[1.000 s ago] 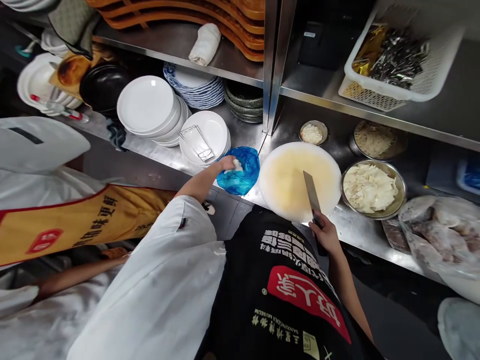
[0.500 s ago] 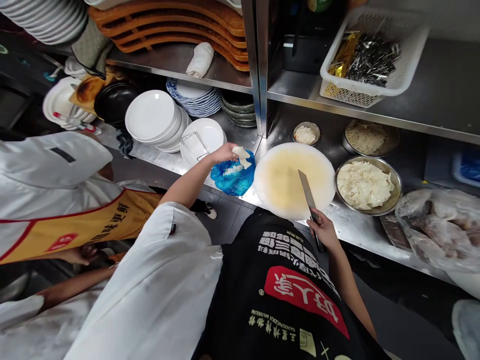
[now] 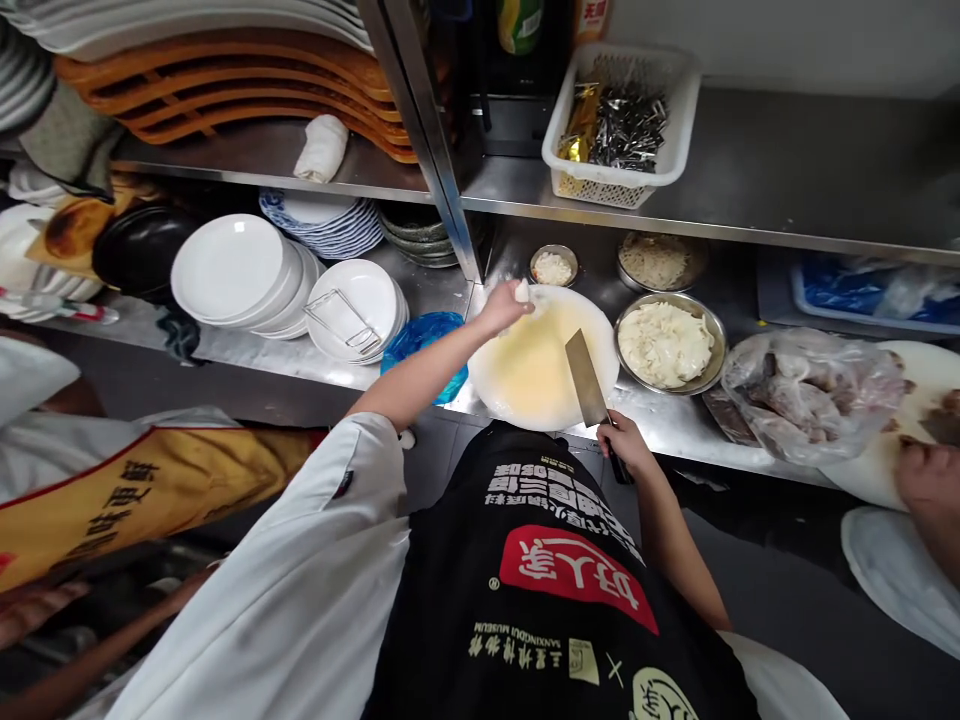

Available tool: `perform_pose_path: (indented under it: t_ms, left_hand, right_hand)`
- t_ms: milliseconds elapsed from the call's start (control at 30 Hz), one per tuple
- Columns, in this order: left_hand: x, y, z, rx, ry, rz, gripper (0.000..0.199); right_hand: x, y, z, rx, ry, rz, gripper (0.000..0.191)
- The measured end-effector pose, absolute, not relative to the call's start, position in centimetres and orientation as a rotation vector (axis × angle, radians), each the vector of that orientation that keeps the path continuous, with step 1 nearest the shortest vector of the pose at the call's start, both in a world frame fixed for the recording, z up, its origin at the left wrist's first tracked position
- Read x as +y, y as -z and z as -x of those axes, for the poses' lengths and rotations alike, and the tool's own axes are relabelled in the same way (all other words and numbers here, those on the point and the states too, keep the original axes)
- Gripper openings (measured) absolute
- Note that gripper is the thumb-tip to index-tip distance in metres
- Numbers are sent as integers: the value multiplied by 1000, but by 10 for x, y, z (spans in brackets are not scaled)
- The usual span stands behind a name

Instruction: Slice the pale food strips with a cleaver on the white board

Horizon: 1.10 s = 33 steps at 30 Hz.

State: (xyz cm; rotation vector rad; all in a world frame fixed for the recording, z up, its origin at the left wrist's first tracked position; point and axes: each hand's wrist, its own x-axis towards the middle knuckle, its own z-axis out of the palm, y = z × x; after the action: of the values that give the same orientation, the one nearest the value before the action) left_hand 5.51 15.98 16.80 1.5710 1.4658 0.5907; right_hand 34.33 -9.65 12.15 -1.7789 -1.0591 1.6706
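Note:
My left hand (image 3: pixel 504 310) is closed on a white piece of food (image 3: pixel 522 291) over the far left edge of the round cutting board (image 3: pixel 517 372). The board is pale, with a yellowish middle. My right hand (image 3: pixel 625 440) grips the handle of a cleaver (image 3: pixel 586 382), its blade lying across or just above the board's right side. A blue plastic bag (image 3: pixel 421 335) sits left of the board, partly behind my left forearm. To the right stands a metal bowl (image 3: pixel 721 350) heaped with thin pale slices (image 3: pixel 666 345).
Stacked white plates (image 3: pixel 229 268) and a plate with a wire rack (image 3: pixel 349 325) stand left. Behind the board are two smaller bowls, one with white bits (image 3: pixel 553 267). A bag of meat (image 3: pixel 814 390) lies right, near another person's hand (image 3: pixel 930 485). A shelf (image 3: pixel 765 170) overhangs the counter.
My left hand has moved right, from above the blue bag to the board, with the white piece. The cleaver has turned to show more of its blade. The view has shifted right.

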Motion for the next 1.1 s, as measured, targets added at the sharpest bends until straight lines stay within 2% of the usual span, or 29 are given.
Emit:
perform_pose_path:
  t_ms: [67,167,300,433,633,867,1100]
  left_hand:
    - [140,-141,-72,1526,-422,-1662,29]
    - [104,-97,-83,1606,-163,-1726,32]
    - [63,-57,-81,1636,-104,-1630,35]
    - [40,-41,-66,1650,-154,-1565,41]
    - [14,-34,-45,1675,-197,-1530,69]
    - [4,-25,-39,1643,-237,-1552,47]
    - [5,-24,-38,1648,-257,-1481,45]
  right_hand:
    - [-102,-121,-347,-1143,-1651,1853,31]
    - [-110,-120,-357,-1278,-1626,1995,35]
    - [-114,-122,-379,-1599,-1387,2152,39]
    - [-90,-129,-391,-1935,-1114,2237,47]
    - [3,-143,-367,-2259,-877,2185,46]
    - [57,-136,-358,-2342,-932,2098,40]
    - [79,-118,-341,-2424,-922,2145,37]
